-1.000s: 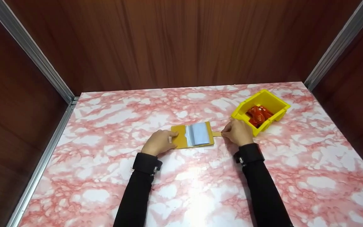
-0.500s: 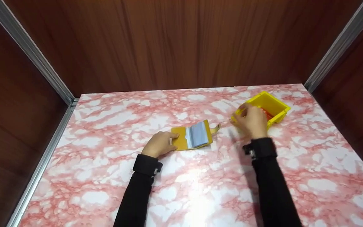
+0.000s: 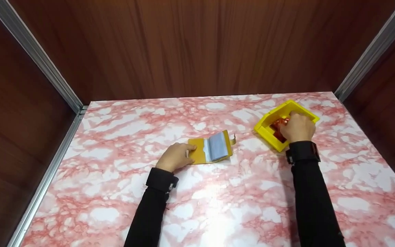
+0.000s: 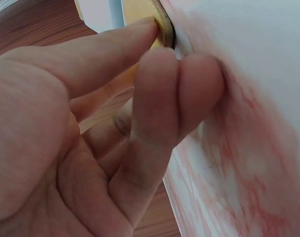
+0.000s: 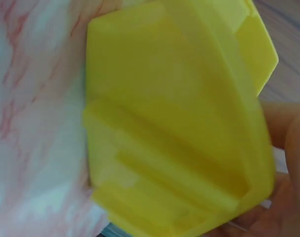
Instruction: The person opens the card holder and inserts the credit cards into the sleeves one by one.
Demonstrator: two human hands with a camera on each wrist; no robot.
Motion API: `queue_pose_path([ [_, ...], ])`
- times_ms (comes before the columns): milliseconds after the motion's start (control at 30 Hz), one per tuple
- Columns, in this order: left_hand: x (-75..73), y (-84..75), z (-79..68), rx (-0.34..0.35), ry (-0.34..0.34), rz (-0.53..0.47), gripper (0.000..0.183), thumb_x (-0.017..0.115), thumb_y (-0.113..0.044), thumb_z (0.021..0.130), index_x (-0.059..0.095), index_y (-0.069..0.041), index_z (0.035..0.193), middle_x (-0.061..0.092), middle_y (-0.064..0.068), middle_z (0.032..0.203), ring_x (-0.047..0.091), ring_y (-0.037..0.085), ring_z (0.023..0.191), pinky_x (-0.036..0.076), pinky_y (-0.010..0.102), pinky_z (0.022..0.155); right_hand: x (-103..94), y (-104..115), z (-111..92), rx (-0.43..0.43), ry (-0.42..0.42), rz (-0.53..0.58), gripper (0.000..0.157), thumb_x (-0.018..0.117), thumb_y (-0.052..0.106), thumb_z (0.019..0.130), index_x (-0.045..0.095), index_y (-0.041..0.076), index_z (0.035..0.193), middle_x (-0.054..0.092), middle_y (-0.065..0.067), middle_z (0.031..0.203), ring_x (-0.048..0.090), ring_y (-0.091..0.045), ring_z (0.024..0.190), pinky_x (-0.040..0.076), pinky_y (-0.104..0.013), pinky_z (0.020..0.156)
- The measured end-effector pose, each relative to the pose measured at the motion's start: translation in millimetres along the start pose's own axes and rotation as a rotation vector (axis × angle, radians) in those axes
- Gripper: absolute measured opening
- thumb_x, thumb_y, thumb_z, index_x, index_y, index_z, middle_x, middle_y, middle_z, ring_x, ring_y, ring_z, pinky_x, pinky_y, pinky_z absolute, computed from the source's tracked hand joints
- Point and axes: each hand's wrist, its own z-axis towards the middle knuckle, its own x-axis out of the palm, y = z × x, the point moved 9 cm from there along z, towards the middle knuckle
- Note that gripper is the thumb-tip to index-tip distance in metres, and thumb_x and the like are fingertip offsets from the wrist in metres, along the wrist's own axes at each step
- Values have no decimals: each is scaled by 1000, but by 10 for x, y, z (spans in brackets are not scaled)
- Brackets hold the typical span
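A yellow card holder (image 3: 199, 157) lies opened out on the table, with clear plastic sleeves (image 3: 218, 146) in its right half. Its short snap strap (image 3: 232, 139) sticks up at the right edge. My left hand (image 3: 174, 157) holds the left cover, and in the left wrist view the thumb presses on the cover's edge (image 4: 164, 27). My right hand (image 3: 298, 128) reaches down into a yellow bin (image 3: 269, 139), over red shiny packets (image 3: 280, 122). The bin wall (image 5: 154, 69) hides most of its fingers in the right wrist view; whether they grip a packet I cannot tell.
A pink-and-white marbled tabletop (image 3: 115, 192) carries everything. Dark wood-grain panels (image 3: 183, 51) stand behind and at both sides, with metal rails (image 3: 39, 58) at the corners. The bin sits at the back right.
My right hand has let go of the strap and moved right into the bin. The strap has curled up and the holder's right half has tilted up. My left hand stays at the cover.
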Motion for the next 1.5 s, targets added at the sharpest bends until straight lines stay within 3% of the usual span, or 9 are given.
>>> queue_pose_path([
  [167,5,-1,-5,5,-1,7,53,78,-12,88,66,-11,140,65,13,142,62,25,104,49,42,110,222,72,1,-5,104,-202,59,63,50,99,59,-9,104,65,-32,96,60,-55,103,30,-70,111],
  [300,22,-2,-13,5,10,12,52,78,-13,90,66,-10,140,65,14,141,61,24,83,51,40,100,352,61,6,-2,171,-287,67,53,53,102,62,-13,107,69,-32,96,63,-56,104,19,-72,119],
  [400,20,-4,-14,7,7,17,52,78,-12,90,66,-10,140,66,14,140,47,18,64,49,38,89,379,53,24,-17,175,-307,63,55,48,102,64,-14,111,69,-34,100,64,-55,104,19,-71,119],
  [567,20,-2,-15,15,10,21,52,78,-12,90,66,-10,140,66,15,140,51,20,69,50,39,93,364,52,37,-34,102,-273,45,66,31,94,67,-12,108,69,-35,102,65,-53,100,29,-68,115],
  [667,17,5,-26,10,10,16,52,78,-12,90,66,-10,140,65,14,142,65,25,94,51,41,103,336,59,22,-32,58,-247,40,67,28,92,68,-11,102,70,-33,97,65,-52,95,33,-66,110],
  [800,8,16,-32,2,10,3,52,78,-11,89,66,-10,140,64,13,143,65,30,119,48,43,110,303,72,8,-21,20,-220,36,62,25,93,68,-10,95,69,-32,90,65,-51,89,35,-65,107],
  [1000,22,16,-20,5,15,-6,53,78,-12,90,65,-10,141,63,14,144,65,27,116,48,43,111,212,78,-3,-19,-95,-176,28,67,15,90,68,-13,93,69,-35,92,66,-52,86,40,-61,109],
  [1267,19,-4,-15,17,2,4,51,77,-11,91,66,-9,140,64,14,142,61,32,132,46,45,114,151,74,-31,-30,-205,-132,22,60,4,92,70,-16,95,70,-36,89,66,-52,78,52,-58,73],
  [1500,-5,-29,-35,19,2,4,50,77,-12,91,66,-9,140,64,14,142,59,34,133,45,46,114,74,85,-67,-25,-258,-57,23,60,4,92,64,-18,99,67,-37,90,65,-54,79,54,-61,72],
])
